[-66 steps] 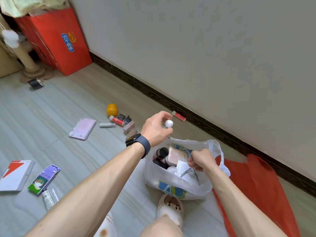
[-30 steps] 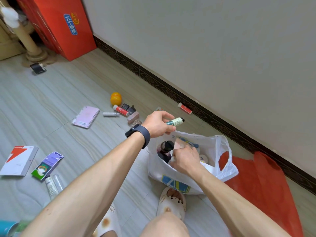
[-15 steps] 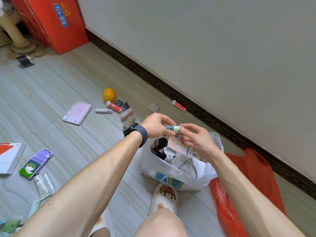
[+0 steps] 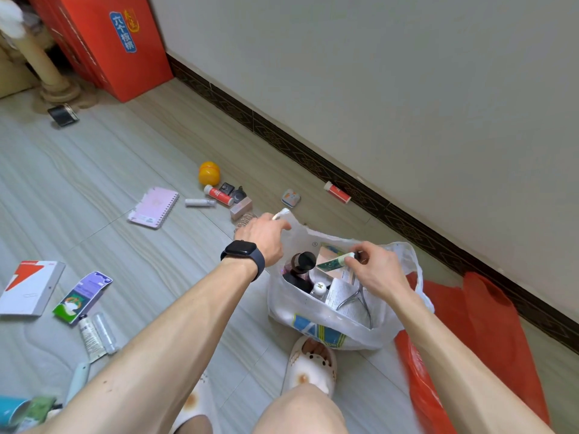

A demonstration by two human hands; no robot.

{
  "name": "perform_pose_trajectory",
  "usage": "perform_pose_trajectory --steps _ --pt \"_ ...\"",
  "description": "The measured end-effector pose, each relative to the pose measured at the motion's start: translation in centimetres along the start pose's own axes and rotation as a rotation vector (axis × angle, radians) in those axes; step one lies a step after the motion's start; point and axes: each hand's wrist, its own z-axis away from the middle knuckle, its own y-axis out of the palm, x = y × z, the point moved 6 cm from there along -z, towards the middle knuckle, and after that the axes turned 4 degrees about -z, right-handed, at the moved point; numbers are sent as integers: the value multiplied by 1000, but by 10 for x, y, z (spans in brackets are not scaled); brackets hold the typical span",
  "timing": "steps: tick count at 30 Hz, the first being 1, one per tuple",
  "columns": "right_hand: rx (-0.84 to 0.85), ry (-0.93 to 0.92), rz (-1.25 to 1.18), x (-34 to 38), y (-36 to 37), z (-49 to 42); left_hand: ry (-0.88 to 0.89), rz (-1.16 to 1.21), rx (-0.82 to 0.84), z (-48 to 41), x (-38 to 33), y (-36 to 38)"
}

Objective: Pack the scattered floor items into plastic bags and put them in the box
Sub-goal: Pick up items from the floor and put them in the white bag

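A white plastic bag (image 4: 319,324) stands open on the floor between my arms. Inside it are a dark bottle (image 4: 300,266), papers and metal nippers (image 4: 357,300). My left hand (image 4: 266,236), with a dark watch on the wrist, pinches the bag's far left handle and holds it up. My right hand (image 4: 372,270) grips a small green tube (image 4: 333,262) over the bag's mouth, its end pointing down into the bag. The red box (image 4: 112,42) stands far back left against the wall.
Loose on the floor: an orange ball (image 4: 209,173), a pink notebook (image 4: 155,207), a red tube (image 4: 218,195), a small tin (image 4: 290,198), another red tube (image 4: 337,192) by the skirting, a white booklet (image 4: 29,288), a purple packet (image 4: 83,296). A red bag (image 4: 470,333) lies right.
The green tube has passed from my left hand to my right hand, which now holds it over the bag. My left hand has taken hold of the bag's handle.
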Motion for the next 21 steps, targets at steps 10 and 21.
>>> perform_pose_trajectory --steps 10,21 --pt "240 4 203 -11 52 -12 115 35 -58 3 -27 -16" --pt "169 -83 226 10 24 -2 221 77 103 6 -39 -28"
